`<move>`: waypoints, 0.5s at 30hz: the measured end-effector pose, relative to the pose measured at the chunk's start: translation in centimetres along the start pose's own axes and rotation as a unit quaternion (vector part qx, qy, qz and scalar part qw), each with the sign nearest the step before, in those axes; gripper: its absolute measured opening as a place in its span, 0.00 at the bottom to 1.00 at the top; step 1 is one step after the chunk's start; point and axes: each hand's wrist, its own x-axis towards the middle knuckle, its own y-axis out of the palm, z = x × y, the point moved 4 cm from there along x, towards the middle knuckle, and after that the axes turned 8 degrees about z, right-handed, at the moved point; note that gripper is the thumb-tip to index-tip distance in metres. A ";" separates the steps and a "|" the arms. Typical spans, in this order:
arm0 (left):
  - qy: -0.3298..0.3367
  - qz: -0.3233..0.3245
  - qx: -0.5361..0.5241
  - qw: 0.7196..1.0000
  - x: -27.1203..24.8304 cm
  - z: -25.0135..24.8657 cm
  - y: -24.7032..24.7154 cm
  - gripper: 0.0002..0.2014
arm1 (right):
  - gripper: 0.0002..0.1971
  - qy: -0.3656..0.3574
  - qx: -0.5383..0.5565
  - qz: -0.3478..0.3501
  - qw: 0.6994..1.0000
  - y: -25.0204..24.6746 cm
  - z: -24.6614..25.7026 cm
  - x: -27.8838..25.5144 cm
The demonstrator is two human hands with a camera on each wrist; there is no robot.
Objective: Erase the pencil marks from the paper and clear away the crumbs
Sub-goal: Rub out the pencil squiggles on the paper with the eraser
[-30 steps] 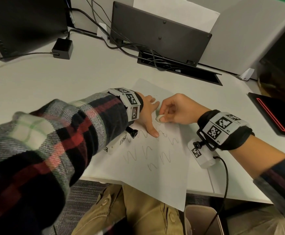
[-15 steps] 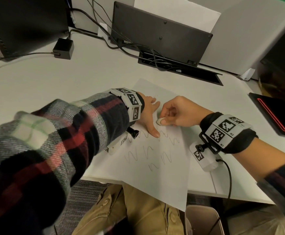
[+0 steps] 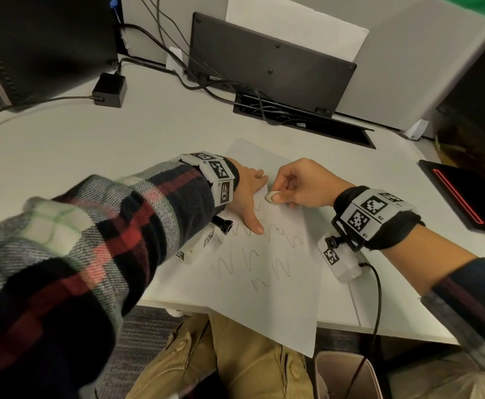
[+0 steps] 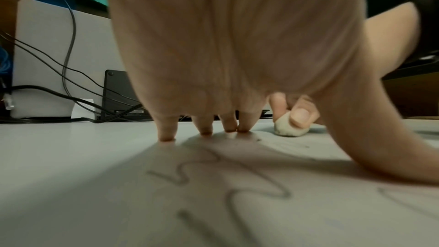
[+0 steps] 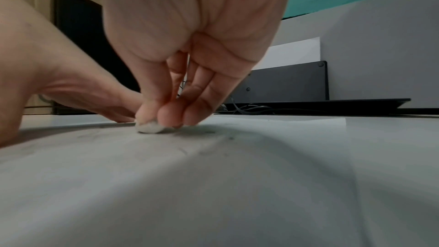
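Left hand lies spread, fingertips pressing the paper flat; right hand pinches a small white eraser against the sheet

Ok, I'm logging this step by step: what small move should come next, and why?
Probably drag the eraser toward the body onto the nearest wavy pencil marks. The right hand pinches it against the paper, rows of marks remain below it, and the left hand presses the sheet flat.
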 end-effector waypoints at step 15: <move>0.022 -0.001 -0.007 1.000 0.7 0.2 0.2 0.57 | 0.04 -0.019 -0.073 0.000 0.997 0.2 1.1 0.7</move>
